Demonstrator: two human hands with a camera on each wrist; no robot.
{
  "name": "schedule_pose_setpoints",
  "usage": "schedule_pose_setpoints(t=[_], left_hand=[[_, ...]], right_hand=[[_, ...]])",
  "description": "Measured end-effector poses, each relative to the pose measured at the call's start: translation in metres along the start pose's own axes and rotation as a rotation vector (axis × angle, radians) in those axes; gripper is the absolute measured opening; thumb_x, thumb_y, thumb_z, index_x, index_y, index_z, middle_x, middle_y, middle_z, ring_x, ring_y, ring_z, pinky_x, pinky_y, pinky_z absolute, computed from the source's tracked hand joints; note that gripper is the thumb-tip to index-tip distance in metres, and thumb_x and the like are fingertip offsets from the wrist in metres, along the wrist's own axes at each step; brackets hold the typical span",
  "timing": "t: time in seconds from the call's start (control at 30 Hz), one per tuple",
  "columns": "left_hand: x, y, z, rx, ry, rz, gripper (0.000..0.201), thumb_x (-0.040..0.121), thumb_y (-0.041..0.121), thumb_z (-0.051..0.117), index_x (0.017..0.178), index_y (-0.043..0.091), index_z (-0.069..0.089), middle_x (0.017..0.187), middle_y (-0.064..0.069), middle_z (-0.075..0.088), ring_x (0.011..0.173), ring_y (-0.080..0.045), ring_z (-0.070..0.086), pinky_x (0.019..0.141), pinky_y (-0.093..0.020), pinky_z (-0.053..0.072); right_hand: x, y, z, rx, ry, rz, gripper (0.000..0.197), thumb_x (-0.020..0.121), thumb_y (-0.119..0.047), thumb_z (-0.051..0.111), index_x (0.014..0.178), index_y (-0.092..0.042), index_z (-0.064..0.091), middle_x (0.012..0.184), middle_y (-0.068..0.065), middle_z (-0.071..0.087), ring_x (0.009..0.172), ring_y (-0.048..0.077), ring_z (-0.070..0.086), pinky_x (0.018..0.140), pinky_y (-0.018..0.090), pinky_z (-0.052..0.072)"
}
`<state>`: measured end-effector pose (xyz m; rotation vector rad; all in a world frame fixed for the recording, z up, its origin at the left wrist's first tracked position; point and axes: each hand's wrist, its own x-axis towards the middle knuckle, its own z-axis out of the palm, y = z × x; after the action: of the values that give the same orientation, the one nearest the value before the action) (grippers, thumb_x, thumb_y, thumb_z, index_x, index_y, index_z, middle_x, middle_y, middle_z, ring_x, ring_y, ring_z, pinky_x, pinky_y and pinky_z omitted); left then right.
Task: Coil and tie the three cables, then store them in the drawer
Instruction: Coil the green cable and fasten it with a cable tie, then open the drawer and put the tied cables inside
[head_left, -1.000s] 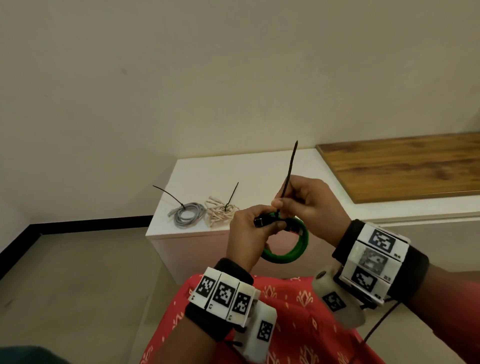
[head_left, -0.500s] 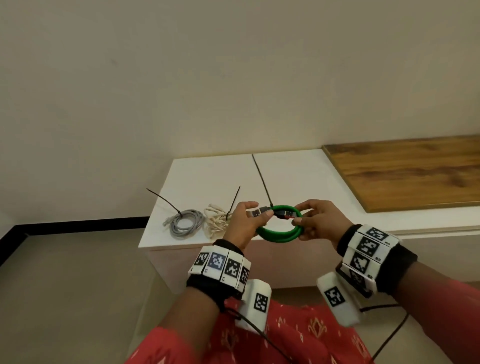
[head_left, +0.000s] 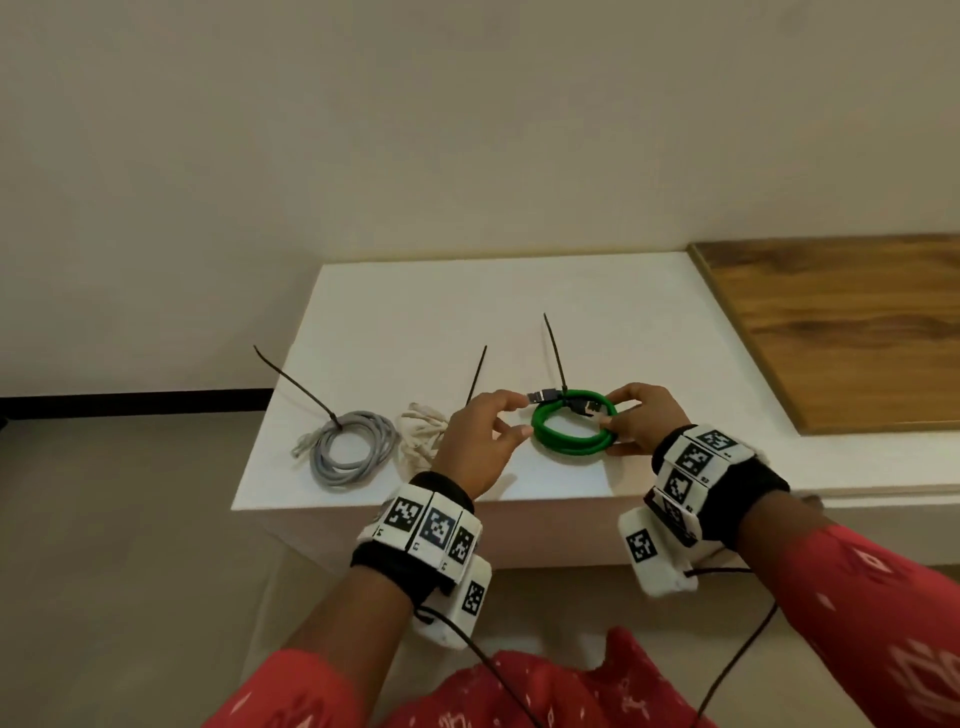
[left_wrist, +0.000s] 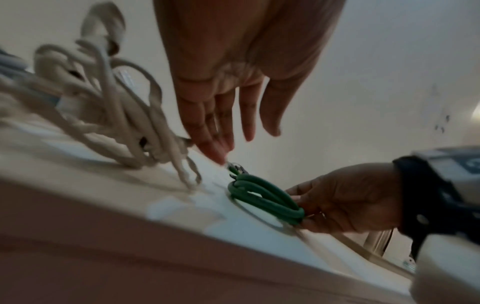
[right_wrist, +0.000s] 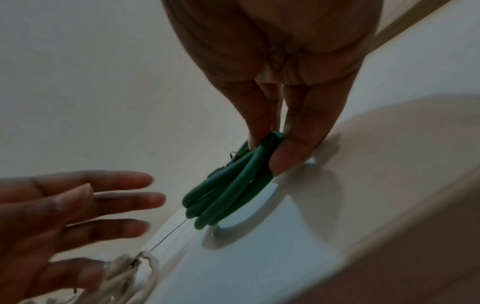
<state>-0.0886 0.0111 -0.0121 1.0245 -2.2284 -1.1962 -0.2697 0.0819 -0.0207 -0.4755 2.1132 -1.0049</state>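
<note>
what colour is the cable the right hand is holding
Green. The coiled cable pinched by the right hand shows best in the head view.

Right hand (head_left: 641, 418): thumb and fingers pinched on green coil (head_left: 574, 427). Left hand (head_left: 480, 441): fingers extended, spread, just left of right hand, holding nothing.

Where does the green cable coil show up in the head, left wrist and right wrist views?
Head: green cable coil right of centre on the white cabinet top, gripped by the right hand.
Left wrist: lower centre-right, right hand at its right end.
Right wrist: centre, pinched from above.
Shared landmark: the cream cable bundle, left of the coil.
</note>
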Motion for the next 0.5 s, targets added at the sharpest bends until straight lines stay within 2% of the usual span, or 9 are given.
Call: schedule_pose_setpoints(t=[0.1,0.17,0.2,0.23,0.3,0.37,0.43,0.5], left_hand=[[-0.019,-0.008,-0.001,0.051,0.096,0.152,0.02,0.086,0.008,0.057,0.105,0.01,0.063,0.104,-0.005,0.064,0.078,-0.012,0.051,0.07,-0.015,0.041],[-0.041,-0.023,-0.004,0.11,0.124,0.228,0.017,0.086,0.011,0.055,0.1,0.009,0.064,0.099,-0.006,0.064,0.083,-0.012,0.05,0.074,-0.019,0.041],[-0.05,-0.032,-0.007,0.146,0.144,0.242,0.018,0.085,0.014,0.054,0.098,0.009,0.065,0.098,-0.007,0.065,0.086,-0.013,0.05,0.076,-0.024,0.042],[-0.06,-0.041,-0.011,0.18,0.177,0.235,0.02,0.083,0.016,0.052,0.096,0.008,0.065,0.097,-0.008,0.066,0.09,-0.016,0.051,0.078,-0.029,0.043],[-0.082,-0.053,-0.029,0.214,0.288,0.177,0.017,0.083,0.014,0.054,0.094,0.007,0.066,0.094,-0.01,0.066,0.093,-0.026,0.055,0.08,-0.036,0.044],[-0.102,-0.059,-0.05,0.212,0.413,0.074,0.011,0.083,0.007,0.059,0.091,0.005,0.066,0.091,-0.012,0.066,0.094,-0.032,0.055,0.079,-0.03,0.039],[-0.116,-0.069,-0.067,0.239,0.492,-0.012,0.012,0.082,0.004,0.06,0.093,0.003,0.065,0.094,-0.015,0.066,0.098,-0.035,0.053,0.078,-0.022,0.029],[-0.123,-0.083,-0.077,0.277,0.529,-0.052,0.022,0.08,0.004,0.062,0.101,0.001,0.061,0.105,-0.019,0.062,0.106,-0.038,0.049,0.086,-0.026,0.03]], right_hand=[[-0.003,0.0,-0.002,-0.151,0.058,-0.012,0.023,0.079,-0.015,0.07,0.099,-0.011,0.058,0.077,0.008,0.058,0.065,0.022,0.06,0.058,0.032,0.057],[-0.017,0.008,-0.005,-0.239,0.109,-0.077,0.028,0.079,-0.022,0.071,0.101,-0.011,0.057,0.091,0.012,0.058,0.069,0.025,0.059,0.07,0.041,0.059],[-0.024,0.012,-0.006,-0.296,0.129,-0.138,0.031,0.079,-0.024,0.07,0.104,-0.01,0.057,0.097,0.014,0.059,0.077,0.029,0.061,0.079,0.045,0.056],[-0.033,0.017,-0.007,-0.347,0.137,-0.221,0.034,0.079,-0.023,0.07,0.107,-0.009,0.057,0.102,0.015,0.061,0.088,0.032,0.061,0.085,0.045,0.053],[-0.062,0.028,-0.007,-0.431,0.104,-0.395,0.036,0.08,-0.02,0.068,0.112,-0.008,0.057,0.106,0.015,0.063,0.095,0.03,0.059,0.086,0.037,0.048],[-0.09,0.036,-0.003,-0.544,0.021,-0.514,0.036,0.081,-0.018,0.068,0.113,-0.009,0.057,0.107,0.012,0.062,0.089,0.023,0.056,0.082,0.032,0.045],[-0.109,0.041,0.006,-0.639,-0.06,-0.598,0.034,0.081,-0.015,0.067,0.113,-0.011,0.057,0.111,0.011,0.061,0.091,0.019,0.054,0.082,0.027,0.043],[-0.118,0.044,0.018,-0.718,-0.127,-0.682,0.036,0.082,-0.015,0.065,0.117,-0.012,0.056,0.117,0.009,0.059,0.101,0.019,0.054,0.086,0.023,0.04]])
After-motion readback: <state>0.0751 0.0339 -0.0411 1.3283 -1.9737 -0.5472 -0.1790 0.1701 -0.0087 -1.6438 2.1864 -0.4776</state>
